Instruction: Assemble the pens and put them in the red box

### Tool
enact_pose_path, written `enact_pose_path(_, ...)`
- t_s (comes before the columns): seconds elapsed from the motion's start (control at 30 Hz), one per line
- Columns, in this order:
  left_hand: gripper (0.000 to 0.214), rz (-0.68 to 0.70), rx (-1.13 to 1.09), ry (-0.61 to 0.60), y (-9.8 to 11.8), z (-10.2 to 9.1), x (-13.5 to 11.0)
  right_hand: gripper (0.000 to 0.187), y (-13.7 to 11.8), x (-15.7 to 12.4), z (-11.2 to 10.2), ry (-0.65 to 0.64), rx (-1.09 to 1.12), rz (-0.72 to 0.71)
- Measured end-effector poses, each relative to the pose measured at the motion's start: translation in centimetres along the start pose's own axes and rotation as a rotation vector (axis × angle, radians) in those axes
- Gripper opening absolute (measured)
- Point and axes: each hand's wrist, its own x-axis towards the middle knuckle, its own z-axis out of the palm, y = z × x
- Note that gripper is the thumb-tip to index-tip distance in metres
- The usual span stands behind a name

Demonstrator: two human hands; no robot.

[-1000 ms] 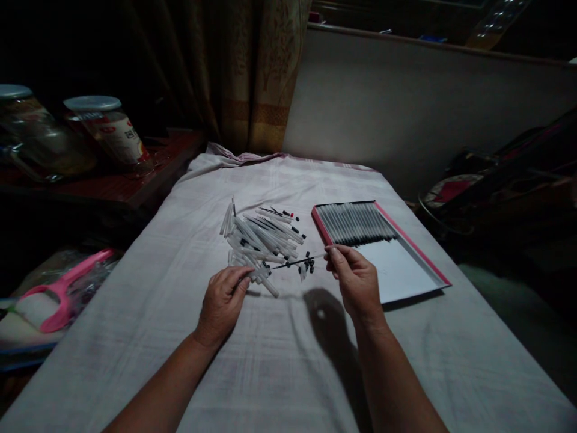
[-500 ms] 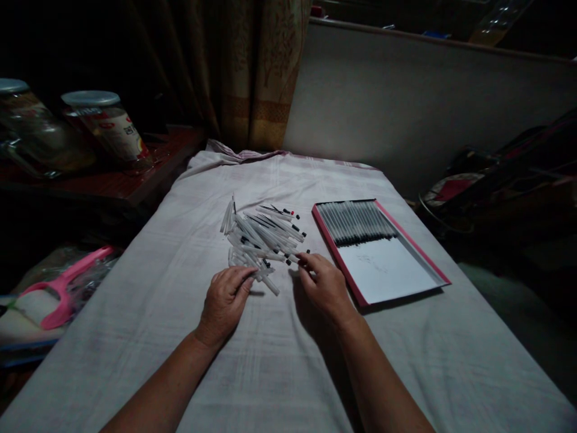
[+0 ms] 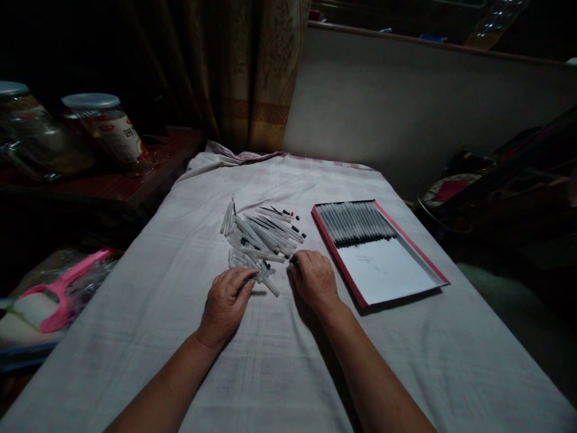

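A loose pile of clear plastic pen tubes (image 3: 259, 237) with small black caps lies on the white cloth. My left hand (image 3: 225, 304) rests at the pile's near edge, its fingertips pinched together on a clear tube that sticks out to the right. My right hand (image 3: 313, 279) lies knuckles up at the pile's near right corner, fingers curled down onto the cloth; what they cover is hidden. A flat red-rimmed tray (image 3: 336, 258) to the right holds a neat row of filled pens (image 3: 356, 224) at its far end.
The cloth-covered table (image 3: 279, 361) drops off at left and right. Two lidded jars (image 3: 108, 129) stand on a dark shelf at the left. A pink-handled tool (image 3: 63, 288) lies lower left. A curtain and a pale wall stand behind.
My right hand, raised with a thin rod a second ago, has come down and moved left to the pile's edge. My left hand has stayed put.
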Motion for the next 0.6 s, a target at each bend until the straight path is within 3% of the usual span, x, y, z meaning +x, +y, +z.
enact_pose_path(0.23,0.020,0.088,0.057,-0.008,0.4,0.0,0.0,0.016,-0.2,-2.9,-0.1,0.078,0.711,-0.002)
enact_pose_path(0.6,0.021,0.137,0.089,-0.057,0.8,-0.1,0.0,0.016,-1.1,-3.3,1.0,0.163,0.814,-0.097)
